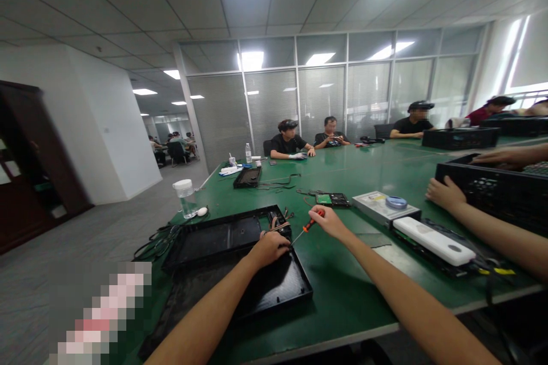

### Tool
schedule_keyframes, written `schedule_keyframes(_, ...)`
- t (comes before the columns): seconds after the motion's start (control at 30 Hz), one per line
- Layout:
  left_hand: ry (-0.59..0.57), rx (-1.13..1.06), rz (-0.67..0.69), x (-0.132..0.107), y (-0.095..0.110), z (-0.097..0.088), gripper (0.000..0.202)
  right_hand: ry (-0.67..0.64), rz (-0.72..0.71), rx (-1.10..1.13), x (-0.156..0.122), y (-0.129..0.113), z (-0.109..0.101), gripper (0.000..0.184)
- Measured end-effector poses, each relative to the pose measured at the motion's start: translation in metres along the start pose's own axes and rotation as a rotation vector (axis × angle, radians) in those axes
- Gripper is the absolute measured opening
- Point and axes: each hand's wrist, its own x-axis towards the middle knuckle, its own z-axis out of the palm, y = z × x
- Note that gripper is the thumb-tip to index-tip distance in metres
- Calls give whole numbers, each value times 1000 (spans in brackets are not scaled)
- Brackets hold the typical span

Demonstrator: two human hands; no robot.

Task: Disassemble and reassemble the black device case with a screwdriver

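An orange and black screwdriver (314, 220) is gripped by its handle in my right hand (329, 221). Its thin shaft slants down to the left, ending close to the fingertips of my left hand (269, 248). My left fingers are pressed together over the inner edge of an opened black case (285, 288); what they pinch, if anything, is hidden. The case's other half (222, 234) lies behind, and a bundle of coloured wires (274, 229) rises just beyond my left hand.
A green circuit board in a frame (331, 199), a silver drive with a blue roll (381, 206) and a white device (433, 239) lie to the right. A co-worker's hand (445, 194) touches a black chassis (514, 199). On the left stand a clear jar (185, 199) and coiled cables (158, 240).
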Motion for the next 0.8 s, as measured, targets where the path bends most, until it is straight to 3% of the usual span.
schedule_keyframes(0.13,-7,8,-37,0,0,0,15,-14,-73,-126,-5,-8,3,29)
schedule_keyframes(0.57,3,-32,-56,1,2,-2,15,-27,-133,-201,-7,-14,2,27)
schedule_keyframes(0.8,32,-44,-43,0,-2,3,14,-70,-248,-524,-10,-54,5,37)
